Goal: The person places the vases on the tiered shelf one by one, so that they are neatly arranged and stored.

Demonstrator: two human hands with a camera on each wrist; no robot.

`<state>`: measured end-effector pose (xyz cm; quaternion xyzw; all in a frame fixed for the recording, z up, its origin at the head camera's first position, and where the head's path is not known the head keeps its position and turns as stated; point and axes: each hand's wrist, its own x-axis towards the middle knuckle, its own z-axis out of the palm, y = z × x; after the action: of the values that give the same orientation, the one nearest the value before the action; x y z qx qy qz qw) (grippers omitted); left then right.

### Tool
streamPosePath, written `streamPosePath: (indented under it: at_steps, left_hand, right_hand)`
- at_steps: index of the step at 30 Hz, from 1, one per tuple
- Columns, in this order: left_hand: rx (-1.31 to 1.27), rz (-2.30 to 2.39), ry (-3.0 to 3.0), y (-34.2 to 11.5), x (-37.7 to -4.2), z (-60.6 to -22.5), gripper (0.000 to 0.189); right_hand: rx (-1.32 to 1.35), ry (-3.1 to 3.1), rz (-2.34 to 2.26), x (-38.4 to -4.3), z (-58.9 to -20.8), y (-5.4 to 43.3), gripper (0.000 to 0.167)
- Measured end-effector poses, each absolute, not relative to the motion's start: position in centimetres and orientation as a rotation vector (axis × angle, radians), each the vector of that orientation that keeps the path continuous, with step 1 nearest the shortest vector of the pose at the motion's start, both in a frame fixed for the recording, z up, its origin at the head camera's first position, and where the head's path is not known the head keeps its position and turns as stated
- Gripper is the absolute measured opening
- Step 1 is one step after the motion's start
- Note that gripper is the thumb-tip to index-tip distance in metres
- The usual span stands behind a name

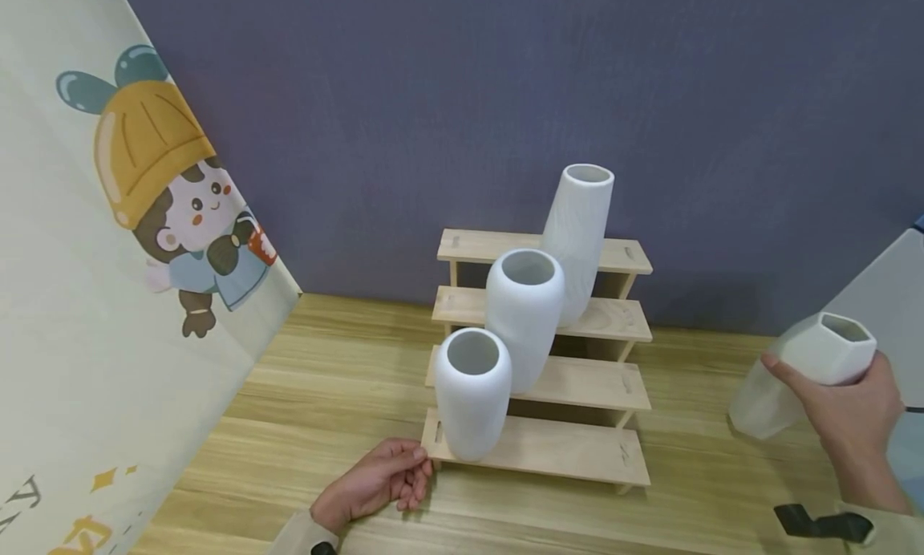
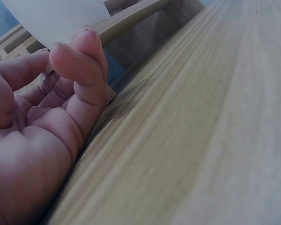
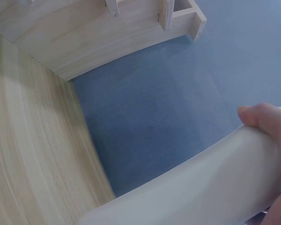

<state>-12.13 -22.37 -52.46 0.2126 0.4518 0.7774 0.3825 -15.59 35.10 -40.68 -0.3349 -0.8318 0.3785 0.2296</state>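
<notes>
A stepped wooden display rack [image 1: 592,451] stands against the dark wall. My left hand [image 1: 378,479] is at the left end of its lowest step, thumb and curled fingers pinching the corner; the left wrist view shows those fingers [image 2: 86,70] against the step's edge. At the right, my right hand [image 1: 855,407] grips a white vase with an angular mouth [image 1: 776,386] near its top. That vase leans, its base low by the tabletop; whether it touches cannot be told. On the rack's left half stand a short white vase [image 1: 472,419], a rounded white vase [image 1: 527,322] and a tall tapered white vase [image 1: 577,226].
The wood-grain tabletop [image 1: 310,378] meets a dark blue wall [image 1: 361,138] behind the rack. A pale wall with a cartoon figure [image 1: 202,210] closes off the left. At the far right is a light-coloured panel [image 1: 888,298].
</notes>
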Motion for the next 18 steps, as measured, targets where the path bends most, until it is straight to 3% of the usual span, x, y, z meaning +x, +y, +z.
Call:
streamPosePath:
  at_steps: [18]
  left_hand:
    - [0.549, 1.985, 1.159, -22.4, -12.1, -52.4, 0.038]
  right_hand:
    - [-0.947, -2.324, 1.037, -14.4, -40.1, 34.3, 0.089]
